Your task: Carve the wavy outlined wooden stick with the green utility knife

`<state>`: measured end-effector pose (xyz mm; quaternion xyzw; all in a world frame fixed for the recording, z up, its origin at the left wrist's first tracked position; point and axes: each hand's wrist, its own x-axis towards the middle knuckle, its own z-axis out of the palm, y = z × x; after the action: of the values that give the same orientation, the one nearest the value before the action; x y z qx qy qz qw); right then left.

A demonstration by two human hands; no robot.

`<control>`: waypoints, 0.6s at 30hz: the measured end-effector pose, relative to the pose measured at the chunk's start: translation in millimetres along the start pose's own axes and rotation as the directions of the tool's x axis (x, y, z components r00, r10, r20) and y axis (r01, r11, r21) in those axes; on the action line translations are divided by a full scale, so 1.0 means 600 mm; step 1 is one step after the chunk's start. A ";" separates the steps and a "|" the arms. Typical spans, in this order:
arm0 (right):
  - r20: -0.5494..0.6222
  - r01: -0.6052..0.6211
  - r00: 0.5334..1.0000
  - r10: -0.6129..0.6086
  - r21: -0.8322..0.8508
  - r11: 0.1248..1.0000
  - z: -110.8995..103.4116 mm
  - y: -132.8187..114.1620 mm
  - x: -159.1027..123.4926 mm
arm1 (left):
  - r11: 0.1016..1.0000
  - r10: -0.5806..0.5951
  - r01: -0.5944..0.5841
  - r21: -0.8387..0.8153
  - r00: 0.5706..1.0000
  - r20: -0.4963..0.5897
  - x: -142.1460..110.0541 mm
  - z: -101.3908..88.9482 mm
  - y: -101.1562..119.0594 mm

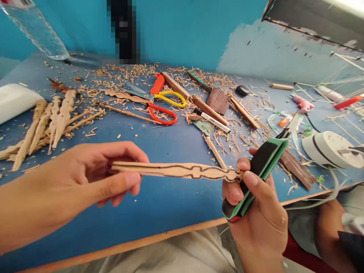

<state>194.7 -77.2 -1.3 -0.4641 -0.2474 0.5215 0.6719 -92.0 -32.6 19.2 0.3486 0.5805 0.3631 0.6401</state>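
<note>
A slim wooden strip [170,170] with a wavy dark outline drawn on it spans the space between my hands, above the blue table. My left hand [93,174] pinches its left end between thumb and fingers. In my right hand [256,212] is a knife [263,170] whose thick handle is wrapped in green and black; its blade points up and away to the right. The strip's right end meets the fingertips of that same hand, partly hidden by them. Behind the strip lie a black-and-white marker [212,120] and scissors [167,99] with yellow and red handles.
Carved wooden pieces [61,117] lie at the left near a white object [17,101]. Wood shavings cover the table's back, beneath a clear bottle [36,30]. A pink glue gun [303,103] and a white round device [331,149] with a cable stand right. The table edge [142,246] runs in front.
</note>
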 end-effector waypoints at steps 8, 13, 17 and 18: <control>0.133 -0.091 0.988 0.081 0.077 0.993 0.009 0.011 -0.036 | 0.938 0.347 -0.343 0.053 0.931 -0.114 0.000 0.059 0.021; 0.100 -0.234 0.970 0.223 0.121 0.965 0.031 0.006 -0.058 | 0.928 0.368 -0.371 -0.018 0.924 -0.103 0.015 0.079 0.033; 0.147 -0.342 0.935 0.324 0.121 0.932 0.035 0.017 -0.062 | 0.917 0.396 -0.397 -0.034 0.918 -0.026 0.036 0.082 0.040; 0.162 -0.363 0.924 0.346 0.090 0.928 0.033 0.021 -0.062 | 0.917 0.397 -0.398 -0.034 0.918 -0.019 0.043 0.080 0.040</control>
<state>160.5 -104.1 2.2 -0.4220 -0.1757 0.6801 0.5732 -44.1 0.6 31.2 0.4449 0.4946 0.4984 0.5559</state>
